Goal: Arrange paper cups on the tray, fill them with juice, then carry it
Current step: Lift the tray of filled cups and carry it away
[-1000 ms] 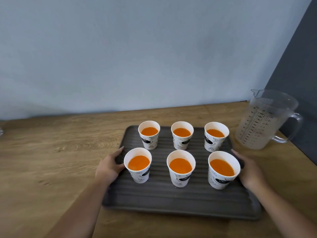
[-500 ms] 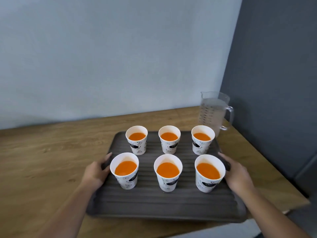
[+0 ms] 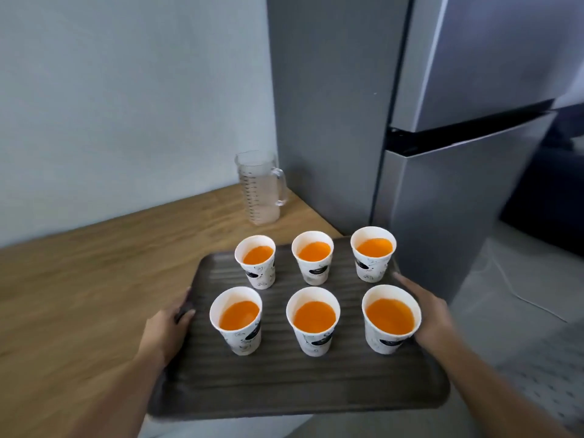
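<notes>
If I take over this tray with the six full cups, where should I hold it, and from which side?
Probably by the two short side rims of the tray, one hand from each side, as the left hand and right hand do now. Its wide shape and the cups full of juice call for a level, balanced hold.

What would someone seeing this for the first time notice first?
Six paper cups of bright orange juice stand in two rows of three on a dark ribbed tray. The left hand and right hand grip its two sides, and it juts past the wooden counter. Behind stand a clear measuring jug and a grey fridge.
</notes>
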Available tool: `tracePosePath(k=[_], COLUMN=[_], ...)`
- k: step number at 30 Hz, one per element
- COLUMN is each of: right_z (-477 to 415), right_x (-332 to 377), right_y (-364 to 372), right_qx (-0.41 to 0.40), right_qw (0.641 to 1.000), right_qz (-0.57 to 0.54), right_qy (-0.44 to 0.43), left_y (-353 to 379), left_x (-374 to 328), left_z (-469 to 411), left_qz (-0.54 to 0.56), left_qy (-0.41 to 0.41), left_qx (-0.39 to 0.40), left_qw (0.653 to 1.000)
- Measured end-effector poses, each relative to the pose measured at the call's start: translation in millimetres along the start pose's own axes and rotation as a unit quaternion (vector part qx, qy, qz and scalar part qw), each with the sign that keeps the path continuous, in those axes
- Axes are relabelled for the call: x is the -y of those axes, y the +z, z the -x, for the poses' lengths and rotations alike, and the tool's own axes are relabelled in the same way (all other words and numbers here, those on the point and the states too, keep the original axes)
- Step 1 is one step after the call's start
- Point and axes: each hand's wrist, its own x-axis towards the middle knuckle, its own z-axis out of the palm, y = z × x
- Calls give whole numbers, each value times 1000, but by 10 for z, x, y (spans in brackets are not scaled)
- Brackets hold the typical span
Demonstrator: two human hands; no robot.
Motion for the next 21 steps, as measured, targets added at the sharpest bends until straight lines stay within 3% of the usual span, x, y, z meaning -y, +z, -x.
tracePosePath(k=[4, 12, 21], right_z=[140, 354, 881], right_x=[-145, -64, -8], right_y=[-130, -299, -521], right_qx=[-9, -42, -127], right_qw=[999, 996, 983], right_qz=[-52, 73, 117], right_qy=[3, -3, 56], left_y=[68, -96, 52], left_x=[-74, -330, -687], left_z=[85, -206, -416], left_qz=[16, -8, 21], left_qy=[22, 75, 130], left_qx=[6, 24, 79], left_qw=[1000, 997, 988])
